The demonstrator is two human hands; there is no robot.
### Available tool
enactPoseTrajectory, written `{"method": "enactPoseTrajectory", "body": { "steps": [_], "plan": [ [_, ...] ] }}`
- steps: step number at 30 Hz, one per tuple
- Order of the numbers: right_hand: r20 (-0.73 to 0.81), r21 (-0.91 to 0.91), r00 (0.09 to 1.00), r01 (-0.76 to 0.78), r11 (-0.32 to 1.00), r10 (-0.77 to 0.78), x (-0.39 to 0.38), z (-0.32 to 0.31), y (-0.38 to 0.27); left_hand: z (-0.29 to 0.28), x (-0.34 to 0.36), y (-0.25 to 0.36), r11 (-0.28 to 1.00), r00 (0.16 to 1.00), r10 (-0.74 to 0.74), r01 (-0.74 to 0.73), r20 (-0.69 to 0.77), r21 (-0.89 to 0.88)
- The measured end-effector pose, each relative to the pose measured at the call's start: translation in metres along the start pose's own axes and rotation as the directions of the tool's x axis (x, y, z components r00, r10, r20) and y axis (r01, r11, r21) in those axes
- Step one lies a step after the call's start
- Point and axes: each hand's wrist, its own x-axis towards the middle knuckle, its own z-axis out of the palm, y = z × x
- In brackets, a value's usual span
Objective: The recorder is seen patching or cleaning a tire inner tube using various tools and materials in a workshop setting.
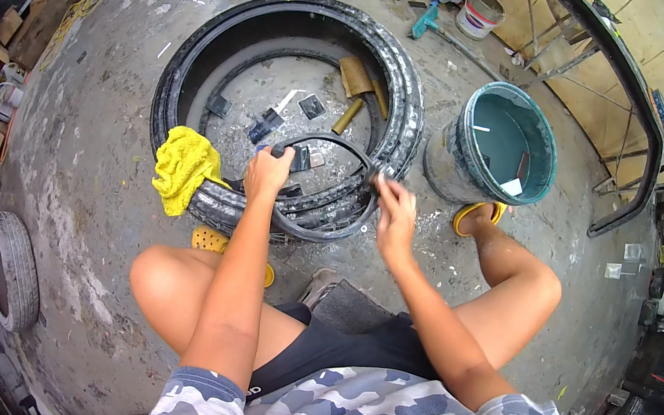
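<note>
A thin black inner tube (316, 234) forms a loop over the near rim of a large tire (410, 89) lying flat on the floor. My left hand (268, 171) is closed around the tube's left side. At its right side, my right hand (395, 211) has its fingers pinched on the tube; a dark, blurred patch there hides the exact grip. A yellow cloth (184, 170) drapes over the tire's near left edge. Inside the tire ring lie small dark square patches (311, 106), a brown tube-shaped roll (347, 116) and a curved brown piece (355, 77).
A teal bucket of water (467, 133) stands right of the tire, beside my foot in a yellow clog (476, 217). Behind it are a squeegee (426, 21) and a white pail (480, 15). Another tire (11, 271) lies at the left. A dark curved frame (653, 145) rises at the right.
</note>
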Motion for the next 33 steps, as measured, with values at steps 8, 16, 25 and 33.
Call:
{"method": "enactPoseTrajectory", "body": {
  "steps": [8,16,25,33],
  "plan": [
    [-0.013,-0.025,0.997,-0.079,0.997,0.079,-0.010,0.009,0.009,-0.004,0.001,0.004,1.000,1.000,-0.019,0.019,0.018,-0.002],
    [-0.062,0.088,0.992,-0.108,0.990,0.113,-0.069,0.006,-0.019,-0.004,0.005,-0.006,0.999,1.000,-0.021,0.021,0.011,0.024],
    [-0.121,0.056,0.982,-0.138,0.989,0.144,-0.053,0.014,-0.006,-0.001,0.008,-0.004,0.999,1.000,-0.009,0.009,-0.002,0.039],
    [-0.142,0.115,0.950,-0.264,0.958,0.278,-0.004,0.012,0.012,0.004,0.006,0.006,1.000,0.999,0.004,-0.005,0.033,0.021]
  ]
}}
